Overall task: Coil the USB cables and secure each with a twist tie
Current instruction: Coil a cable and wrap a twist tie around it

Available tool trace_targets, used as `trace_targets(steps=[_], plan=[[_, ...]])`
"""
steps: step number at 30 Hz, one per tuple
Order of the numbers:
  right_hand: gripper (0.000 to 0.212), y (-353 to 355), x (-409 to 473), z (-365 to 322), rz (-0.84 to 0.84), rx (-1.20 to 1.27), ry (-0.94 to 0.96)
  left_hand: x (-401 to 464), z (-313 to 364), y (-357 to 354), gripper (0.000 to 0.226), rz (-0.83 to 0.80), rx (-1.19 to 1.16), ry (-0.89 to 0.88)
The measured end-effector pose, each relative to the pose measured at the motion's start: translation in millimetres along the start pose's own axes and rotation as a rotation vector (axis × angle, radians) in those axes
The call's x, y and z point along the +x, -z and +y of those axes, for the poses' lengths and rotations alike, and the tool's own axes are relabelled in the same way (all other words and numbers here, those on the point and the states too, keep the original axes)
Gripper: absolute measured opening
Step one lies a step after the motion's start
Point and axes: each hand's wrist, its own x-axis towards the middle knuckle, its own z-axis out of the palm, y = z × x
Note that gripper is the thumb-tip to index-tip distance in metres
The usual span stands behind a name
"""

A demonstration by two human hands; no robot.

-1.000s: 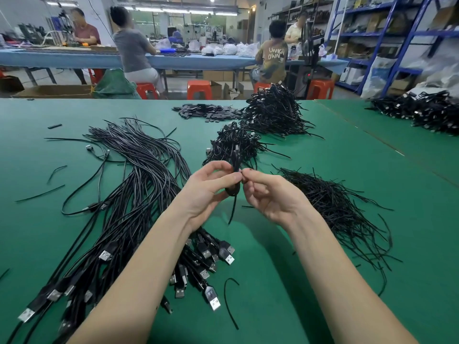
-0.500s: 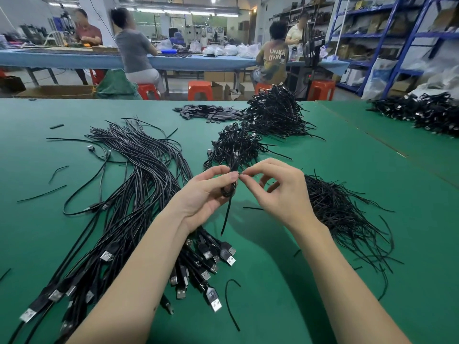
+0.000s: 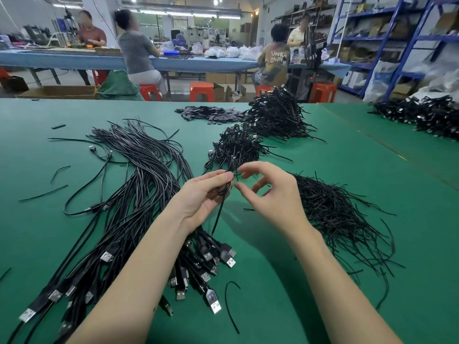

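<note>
**Coil in left hand, tie half done**

Head view: left hand [image 3: 203,197] pinches a small coiled USB cable [image 3: 224,188] above the tabletop [image 3: 323,160], fingers curled round the loops. Right hand [image 3: 269,194] sits just beside it, thumb and forefinger apart, holding nothing I can see. Twist tie [image 3: 218,214] tail hangs below the coil.

Handling, my read: cable is light and springy, so loops want to open; grip across the bundle's middle. Tie is thin, bendable wire; take it by the ends.

Loose cables [image 3: 119,194] lie left, spare ties [image 3: 335,214] right.
</note>
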Motion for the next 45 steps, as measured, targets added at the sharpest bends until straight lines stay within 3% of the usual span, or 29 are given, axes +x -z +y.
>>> trace_targets(steps=[3,10,15,16,18,20,21,23,26,30,34,38,45], plan=[[0.023,6,-3,5,-0.057,-0.115,0.071,0,0,-2,0.030,-0.013,-0.003,0.031],[0.014,4,-6,8,-0.005,-0.183,0.157,0,-6,0,0.010,0.024,-0.073,0.154],[0.003,1,-9,11,0.091,-0.142,0.156,1,-11,1,0.021,0.007,-0.038,0.135],[0.003,-3,-10,10,0.125,-0.066,0.067,1,-13,0,0.023,0.003,-0.030,0.089],[0.008,-14,-9,6,0.188,0.316,-0.323,3,-17,-3,0.025,0.005,0.023,-0.035],[0.006,-22,-8,-1,0.153,0.735,-0.725,6,-20,-5,0.023,0.054,0.170,-0.146],[0.006,-24,-8,0,0.125,0.774,-0.802,8,-22,-5,0.020,0.092,0.243,-0.179],[0.007,-26,-10,9,0.100,0.618,-0.740,17,-27,-3,0.016,0.195,0.282,-0.192],[0.013,-27,-16,24,0.140,0.277,-0.582,47,-24,-4,0.016,0.347,0.141,-0.180],[0.009,-33,-20,36,0.128,0.155,-0.583,109,-2,-14,0.018,0.445,0.104,-0.221],[0.016,-37,-19,43,0.093,0.104,-0.623,159,6,-12,0.021,0.595,0.452,-0.280],[0.016,-40,-20,46,0.070,0.078,-0.634,178,-2,-3,0.028,0.607,0.946,-0.236],[0.015,-42,-18,45,0.034,0.025,-0.663,168,11,8,0.031,0.562,1.218,-0.301]])
